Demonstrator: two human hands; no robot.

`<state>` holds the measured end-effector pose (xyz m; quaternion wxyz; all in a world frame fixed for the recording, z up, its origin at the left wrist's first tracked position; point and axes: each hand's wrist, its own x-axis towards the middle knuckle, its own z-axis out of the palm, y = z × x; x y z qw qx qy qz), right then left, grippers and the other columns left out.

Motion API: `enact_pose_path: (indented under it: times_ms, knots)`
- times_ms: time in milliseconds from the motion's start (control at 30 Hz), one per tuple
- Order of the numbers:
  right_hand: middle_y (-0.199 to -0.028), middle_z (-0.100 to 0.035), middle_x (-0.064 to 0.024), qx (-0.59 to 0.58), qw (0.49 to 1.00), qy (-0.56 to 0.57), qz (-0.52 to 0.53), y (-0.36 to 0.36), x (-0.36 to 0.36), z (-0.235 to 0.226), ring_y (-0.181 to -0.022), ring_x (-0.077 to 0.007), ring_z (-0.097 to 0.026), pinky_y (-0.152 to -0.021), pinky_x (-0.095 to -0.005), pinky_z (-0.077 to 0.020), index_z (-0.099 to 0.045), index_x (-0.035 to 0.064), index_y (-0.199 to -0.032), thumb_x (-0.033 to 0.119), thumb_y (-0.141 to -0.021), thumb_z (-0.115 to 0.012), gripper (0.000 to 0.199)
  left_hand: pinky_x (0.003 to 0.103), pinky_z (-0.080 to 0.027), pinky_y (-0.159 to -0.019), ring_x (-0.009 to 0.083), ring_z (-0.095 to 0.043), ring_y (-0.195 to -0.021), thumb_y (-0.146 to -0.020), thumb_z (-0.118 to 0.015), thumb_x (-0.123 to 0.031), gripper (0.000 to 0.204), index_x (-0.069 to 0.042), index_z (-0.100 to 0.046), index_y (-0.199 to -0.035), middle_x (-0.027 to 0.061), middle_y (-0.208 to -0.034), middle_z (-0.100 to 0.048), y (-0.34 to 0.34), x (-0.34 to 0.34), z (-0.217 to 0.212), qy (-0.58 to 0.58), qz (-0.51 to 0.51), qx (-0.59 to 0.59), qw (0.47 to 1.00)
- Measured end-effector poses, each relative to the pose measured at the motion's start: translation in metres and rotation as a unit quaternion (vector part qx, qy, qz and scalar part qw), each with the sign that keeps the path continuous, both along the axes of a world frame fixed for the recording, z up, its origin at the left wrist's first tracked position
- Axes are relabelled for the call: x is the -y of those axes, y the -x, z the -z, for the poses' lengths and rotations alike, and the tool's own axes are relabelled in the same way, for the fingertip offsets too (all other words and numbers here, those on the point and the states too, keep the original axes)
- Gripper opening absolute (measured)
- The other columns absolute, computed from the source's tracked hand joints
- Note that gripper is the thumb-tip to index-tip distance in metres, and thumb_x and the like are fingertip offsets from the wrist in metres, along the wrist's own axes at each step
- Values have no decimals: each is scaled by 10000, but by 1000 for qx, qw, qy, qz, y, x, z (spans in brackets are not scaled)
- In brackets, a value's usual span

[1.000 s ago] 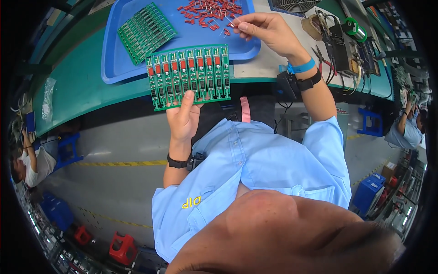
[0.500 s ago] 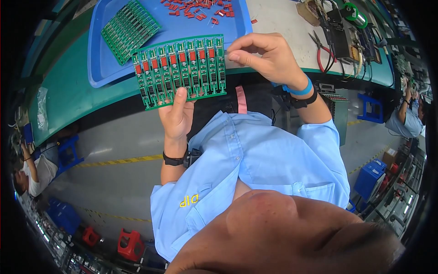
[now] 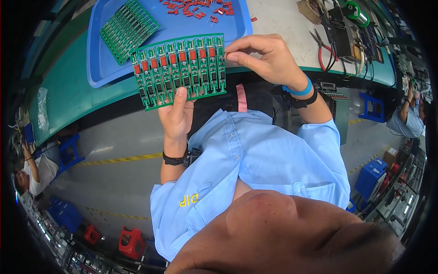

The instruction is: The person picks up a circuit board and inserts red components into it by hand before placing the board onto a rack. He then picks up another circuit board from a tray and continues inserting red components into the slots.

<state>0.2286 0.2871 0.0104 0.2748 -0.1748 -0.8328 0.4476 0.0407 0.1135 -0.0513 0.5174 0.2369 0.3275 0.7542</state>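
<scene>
A green circuit board panel [image 3: 180, 83] is held tilted over the near edge of the bench. My left hand [image 3: 177, 116] grips its lower edge, thumb on the front face and fingers behind. Red box-shaped capacitors [image 3: 182, 56] stand in a row across its strips; the rightmost strip shows none. At the panel's right edge is my right hand [image 3: 271, 59], thumb and forefinger pinched close against that strip. Whatever the pinch holds is hidden. Behind the panel, a blue tray [image 3: 94, 68] carries more green boards [image 3: 129, 32] and loose red capacitors [image 3: 196, 10].
Red-handled pliers [image 3: 321, 52], a green solder wire spool [image 3: 358, 14] and black equipment with cables [image 3: 344, 41] lie on the bench at right. One stray red capacitor [image 3: 254, 19] rests beside the tray. Other people sit at far left and far right.
My right hand has shifted slightly left, bringing its fingertips up to the rightmost strip. My left hand and the panel have stayed almost in place.
</scene>
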Motion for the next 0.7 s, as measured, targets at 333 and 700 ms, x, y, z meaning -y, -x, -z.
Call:
enact_pose_path:
  times_ms: [333,700]
  knots:
    - [-881,-725,-105,-7,1000,8,8,3,2,-1,-790,-165,-705,-702,-262,-560,-694,-33,-983,39,-880,-677,127,407,-544,-888,222,-580,-1151,-972,-512,-29,479,-83,-364,-1425,106,-1322,-533,1,1,0,2,-1,3,1000]
    - [-864,-722,-99,5,1000,3,9,6,3,-3,-760,-155,-694,-679,-259,-549,-701,-22,-973,78,-879,-692,138,414,-537,-908,220,-566,-1170,-974,-509,-27,490,-82,-354,-1435,114,-1326,-526,2,4,4,-8,8,-17,1000]
